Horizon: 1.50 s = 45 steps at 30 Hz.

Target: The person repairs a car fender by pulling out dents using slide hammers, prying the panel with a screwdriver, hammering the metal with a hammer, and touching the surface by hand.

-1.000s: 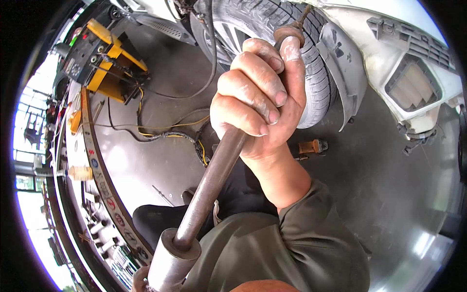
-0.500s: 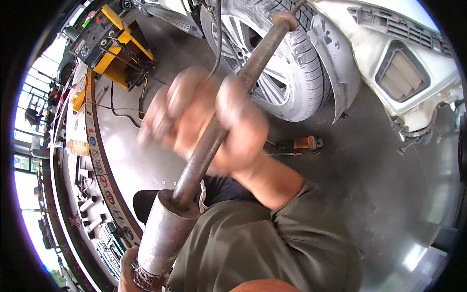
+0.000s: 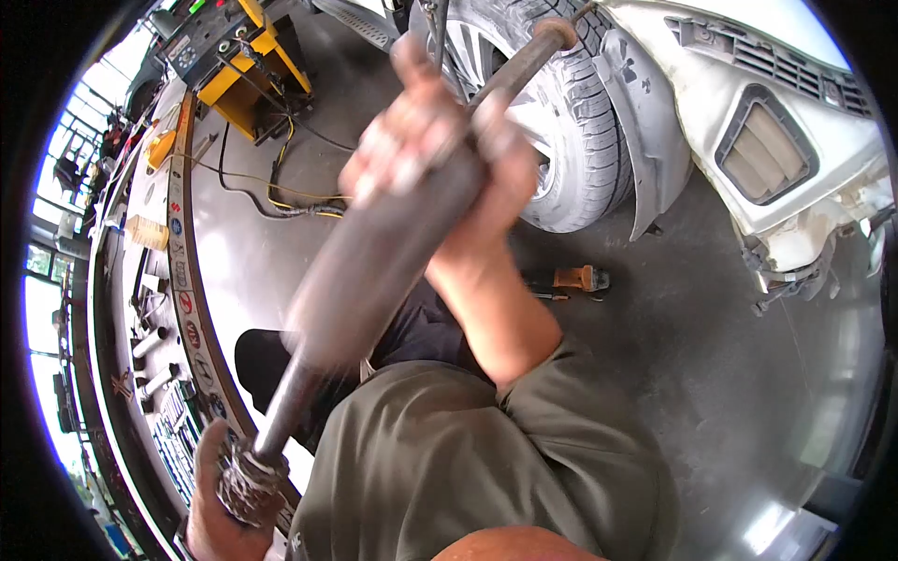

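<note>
A long slide hammer (image 3: 281, 397) runs diagonally from lower left to upper right, its collared far end in front of the wheel. My left hand (image 3: 220, 514) grips its wrapped handle (image 3: 251, 481) at the bottom left, thumb along the side. Around the upper end of the thick sliding weight (image 3: 388, 262) is my right hand (image 3: 449, 159), fingers on one side and thumb on the other. Motion blurs the weight and that hand. Bare rod shows between weight and handle. A hook or rod at the far end leads toward the white car body (image 3: 692, 122).
A dusty tyre and alloy wheel (image 3: 589, 140) stand ahead, beside a loose grey liner panel (image 3: 645, 140). An orange-and-black tool (image 3: 580, 278) lies on the floor. A yellow machine (image 3: 234, 93) with cables is at upper left. Tools lie along the bench (image 3: 192, 309) at left.
The weight has slid up the rod, away from the handle, to my right hand, baring the lower rod. My right hand is slightly higher. The handle and left hand have shifted left in view.
</note>
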Each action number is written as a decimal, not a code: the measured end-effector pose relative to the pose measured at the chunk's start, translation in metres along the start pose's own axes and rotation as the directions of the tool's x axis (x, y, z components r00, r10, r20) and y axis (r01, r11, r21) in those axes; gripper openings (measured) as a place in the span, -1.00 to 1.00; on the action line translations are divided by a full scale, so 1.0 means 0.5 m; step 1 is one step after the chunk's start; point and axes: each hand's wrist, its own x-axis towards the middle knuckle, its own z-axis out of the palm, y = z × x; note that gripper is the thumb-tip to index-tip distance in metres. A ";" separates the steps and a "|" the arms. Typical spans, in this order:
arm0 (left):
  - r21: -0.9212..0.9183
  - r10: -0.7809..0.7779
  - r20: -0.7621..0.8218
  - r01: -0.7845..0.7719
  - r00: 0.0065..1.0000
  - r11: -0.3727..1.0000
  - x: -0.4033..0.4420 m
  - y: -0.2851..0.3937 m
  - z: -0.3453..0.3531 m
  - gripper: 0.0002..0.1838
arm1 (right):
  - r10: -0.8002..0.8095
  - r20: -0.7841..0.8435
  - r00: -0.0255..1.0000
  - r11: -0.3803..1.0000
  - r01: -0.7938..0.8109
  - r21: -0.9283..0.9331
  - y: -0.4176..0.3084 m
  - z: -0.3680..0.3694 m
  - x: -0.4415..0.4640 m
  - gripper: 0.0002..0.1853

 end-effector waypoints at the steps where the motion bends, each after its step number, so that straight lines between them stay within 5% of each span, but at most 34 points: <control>1: 0.027 0.035 -0.012 -0.035 0.999 0.999 0.003 -0.004 -0.001 -0.02 | -0.004 -0.044 0.999 1.000 0.003 -0.017 -0.042 -0.018 0.025 -0.49; 4: 0.006 0.064 -0.056 -0.063 0.996 0.998 -0.005 -0.014 0.003 -0.03 | -0.052 0.159 0.986 0.985 0.025 0.170 -0.100 -0.036 0.079 -0.57; 5: 0.024 0.073 -0.066 -0.072 0.995 0.997 -0.007 -0.013 0.004 -0.03 | -0.071 -0.028 0.997 0.989 0.074 0.127 -0.086 -0.042 0.085 -0.58; 7: -0.029 -0.074 -0.091 0.072 0.993 0.997 -0.011 0.012 0.009 -0.02 | -0.119 -0.057 0.991 0.991 0.122 0.058 0.002 -0.009 0.016 -0.67; 11: -0.039 -0.044 -0.121 0.039 0.992 0.998 0.009 0.002 0.014 0.00 | 0.248 -0.055 0.967 0.965 -0.241 0.100 0.159 0.106 -0.104 -0.64; 18: 0.030 0.063 0.014 -0.063 0.998 0.998 0.069 -0.108 0.014 0.05 | 0.370 -0.121 0.921 0.923 -0.380 -0.062 0.127 0.056 -0.118 -0.63; 25: 0.143 0.096 -0.018 -0.092 0.995 0.985 0.072 -0.102 0.034 0.01 | 0.365 -0.150 0.919 0.926 -0.376 -0.045 0.127 0.043 -0.124 -0.68; 29: 0.050 0.088 -0.135 -0.082 0.987 0.995 0.061 -0.137 0.040 0.00 | 0.349 -0.122 0.929 0.935 -0.354 -0.020 0.140 0.035 -0.116 -0.69; 33: 0.042 0.096 -0.044 -0.094 0.994 0.995 0.065 -0.124 0.033 -0.01 | 0.356 -0.157 0.921 0.929 -0.367 -0.044 0.136 0.041 -0.126 -0.65; 36: -0.282 0.028 -0.058 -0.044 0.998 0.958 0.064 -0.141 0.049 0.00 | 0.301 -0.150 0.942 0.949 -0.312 -0.054 0.133 0.053 -0.123 -0.68; 37: -0.008 0.138 0.046 -0.138 0.989 0.990 0.066 -0.124 0.017 0.01 | 0.298 -0.159 0.941 0.949 -0.310 -0.060 0.135 0.056 -0.119 -0.70; 42: -0.241 0.009 0.017 -0.005 1.000 0.970 0.103 -0.097 0.034 0.00 | 0.264 -0.270 0.926 0.946 -0.304 -0.116 0.148 0.067 -0.119 -0.68; 43: -0.406 -0.125 0.057 0.137 0.991 0.903 0.103 -0.118 0.037 0.03 | 0.292 -0.319 0.902 0.934 -0.340 -0.106 0.146 0.070 -0.118 -0.65; 45: -0.393 -0.086 0.183 0.153 0.979 0.907 0.104 -0.154 -0.001 0.29 | 0.289 -0.375 0.881 0.920 -0.365 -0.147 0.148 0.070 -0.118 -0.63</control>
